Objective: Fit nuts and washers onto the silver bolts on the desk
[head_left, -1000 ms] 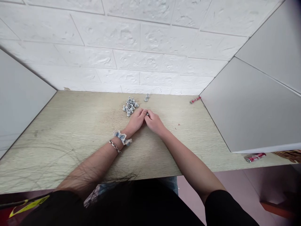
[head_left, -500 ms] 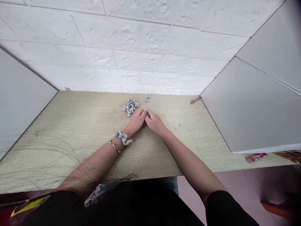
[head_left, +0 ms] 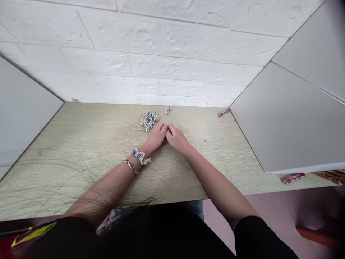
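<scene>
My left hand (head_left: 156, 136) and my right hand (head_left: 176, 138) meet at the middle of the wooden surface, fingers closed and thumbs together. Between them a small dark metal piece (head_left: 168, 130) shows at the thumb tips, mostly hidden by the fingers; both hands grip it. Just beyond my left hand lies a pile of silver screws (head_left: 148, 120) with wide round heads. Two more screws (head_left: 167, 111) stand apart from the pile, near the wall and beyond my hands.
A red battery (head_left: 224, 112) lies by the right panel's back corner. Another red battery (head_left: 293, 178) rests near the front right edge, beside a woven item (head_left: 331, 176). White brick wall (head_left: 145, 66) behind, grey panels (head_left: 269, 118) at the sides.
The whole view has shifted slightly, with the surface and objects a little higher in the picture. My hands stay together around the small piece.
</scene>
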`<state>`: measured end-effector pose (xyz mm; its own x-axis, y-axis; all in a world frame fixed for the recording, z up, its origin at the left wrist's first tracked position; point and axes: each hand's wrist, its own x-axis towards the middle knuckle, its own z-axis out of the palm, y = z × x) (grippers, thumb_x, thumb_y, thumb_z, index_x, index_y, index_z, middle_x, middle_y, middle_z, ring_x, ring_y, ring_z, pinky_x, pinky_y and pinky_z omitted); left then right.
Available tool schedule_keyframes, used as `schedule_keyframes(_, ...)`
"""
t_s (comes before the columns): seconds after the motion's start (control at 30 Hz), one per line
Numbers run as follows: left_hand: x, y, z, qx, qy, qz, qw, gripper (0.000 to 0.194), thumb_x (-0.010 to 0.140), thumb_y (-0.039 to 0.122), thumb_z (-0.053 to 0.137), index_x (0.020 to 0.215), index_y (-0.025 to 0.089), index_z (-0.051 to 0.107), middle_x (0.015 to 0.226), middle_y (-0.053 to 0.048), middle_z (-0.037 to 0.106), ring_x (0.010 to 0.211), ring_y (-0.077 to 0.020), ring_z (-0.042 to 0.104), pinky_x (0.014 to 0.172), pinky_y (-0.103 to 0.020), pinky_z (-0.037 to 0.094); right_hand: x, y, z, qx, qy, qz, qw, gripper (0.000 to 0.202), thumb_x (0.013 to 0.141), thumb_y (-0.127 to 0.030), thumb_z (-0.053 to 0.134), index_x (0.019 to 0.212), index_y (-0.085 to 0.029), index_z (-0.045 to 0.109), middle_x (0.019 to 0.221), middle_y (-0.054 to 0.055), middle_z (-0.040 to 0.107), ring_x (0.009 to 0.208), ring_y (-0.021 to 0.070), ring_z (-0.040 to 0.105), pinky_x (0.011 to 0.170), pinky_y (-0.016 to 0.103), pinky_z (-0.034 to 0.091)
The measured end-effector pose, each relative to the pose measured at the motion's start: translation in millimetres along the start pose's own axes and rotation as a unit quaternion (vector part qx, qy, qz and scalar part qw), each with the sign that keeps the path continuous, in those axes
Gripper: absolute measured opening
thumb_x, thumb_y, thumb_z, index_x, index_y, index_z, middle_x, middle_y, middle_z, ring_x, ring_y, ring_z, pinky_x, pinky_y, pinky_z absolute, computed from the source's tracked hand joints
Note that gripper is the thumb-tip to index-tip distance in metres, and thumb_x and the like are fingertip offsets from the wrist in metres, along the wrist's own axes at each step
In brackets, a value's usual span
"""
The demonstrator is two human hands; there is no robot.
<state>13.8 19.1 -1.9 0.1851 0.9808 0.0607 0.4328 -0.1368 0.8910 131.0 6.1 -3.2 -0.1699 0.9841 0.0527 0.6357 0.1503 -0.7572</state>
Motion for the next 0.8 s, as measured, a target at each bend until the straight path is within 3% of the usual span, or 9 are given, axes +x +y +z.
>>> schedule_keyframes(0.8,0.1,2.1,1.1,0.003,0.002,0.009,1.0,0.025,0.088,0.027,0.038,0.065,0.018,0.042,0.065,0.001,0.047,0.066,-0.0138,0.046,0.064,-0.027,0.034,-2.0,-2.2,-3.1,-0.005,-0.003,0.005,1.0,0.023,0.082,-0.028,0.033,0.09,-0.019,0.052,0.087,0.007,0.064,0.082,0.0224,0.057,0.075,0.035,0.043)
